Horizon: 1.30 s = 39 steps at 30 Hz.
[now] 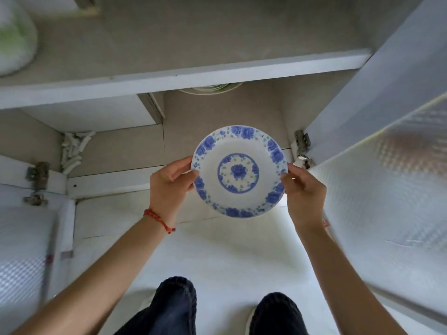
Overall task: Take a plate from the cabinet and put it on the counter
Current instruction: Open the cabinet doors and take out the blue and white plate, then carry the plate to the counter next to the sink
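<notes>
I am looking into a low cabinet with two levels. The upper shelf (183, 73) runs across the top of my view, its white front edge slanting slightly; on its grey surface, at the far left corner, sits a pale rounded container (14, 37) with green on it, too blurred for me to identify. Below, the cabinet floor (217, 112) is the same grey, and at its back, mostly hidden under the shelf's front edge, rests a stack of pale dishes (210, 88) of which only the rims show. At the left rear corner of this lower level a white corrugated hose (72, 151) lies bunched against the wall.
</notes>
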### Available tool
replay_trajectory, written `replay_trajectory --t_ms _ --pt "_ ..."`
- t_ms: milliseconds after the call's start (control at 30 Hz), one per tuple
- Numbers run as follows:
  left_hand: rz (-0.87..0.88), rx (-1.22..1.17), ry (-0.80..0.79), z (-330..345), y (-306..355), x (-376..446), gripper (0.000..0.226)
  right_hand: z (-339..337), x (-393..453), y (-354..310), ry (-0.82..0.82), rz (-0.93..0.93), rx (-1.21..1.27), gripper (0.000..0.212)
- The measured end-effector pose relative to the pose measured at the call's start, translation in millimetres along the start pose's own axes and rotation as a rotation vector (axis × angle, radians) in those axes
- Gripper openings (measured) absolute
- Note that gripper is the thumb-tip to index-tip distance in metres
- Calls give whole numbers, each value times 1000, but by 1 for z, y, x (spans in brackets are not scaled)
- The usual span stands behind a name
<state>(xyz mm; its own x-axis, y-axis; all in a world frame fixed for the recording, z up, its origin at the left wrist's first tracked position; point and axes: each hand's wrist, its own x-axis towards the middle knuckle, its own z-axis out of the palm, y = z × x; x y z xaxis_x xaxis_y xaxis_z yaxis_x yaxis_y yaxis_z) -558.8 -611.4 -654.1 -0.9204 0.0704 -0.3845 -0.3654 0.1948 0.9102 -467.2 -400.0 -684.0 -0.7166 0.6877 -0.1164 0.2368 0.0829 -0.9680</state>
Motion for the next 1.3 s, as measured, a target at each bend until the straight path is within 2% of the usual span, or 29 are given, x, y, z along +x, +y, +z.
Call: replay_trajectory --t_ms 300,500,700,900,1067,1300 --pt "16 19 -64 -26 94 -102 44 -51 -72 -121 5 62 70 40" --pt "-9 13 -23 -48 173 -176 37 -85 -117 -210 41 107 69 29" --pt "-2 12 36 -68 252 -261 44 -126 -162 -305 52 259 86 25" --pt "2 12 47 -80 327 -324 41 -169 -198 -399 68 261 82 22" --pt "39 23 -6 -84 376 -349 43 -192 -222 -451 136 245 44 22" --pt "67 71 -170 -96 419 -356 42 -202 -249 -498 253 237 15 21"
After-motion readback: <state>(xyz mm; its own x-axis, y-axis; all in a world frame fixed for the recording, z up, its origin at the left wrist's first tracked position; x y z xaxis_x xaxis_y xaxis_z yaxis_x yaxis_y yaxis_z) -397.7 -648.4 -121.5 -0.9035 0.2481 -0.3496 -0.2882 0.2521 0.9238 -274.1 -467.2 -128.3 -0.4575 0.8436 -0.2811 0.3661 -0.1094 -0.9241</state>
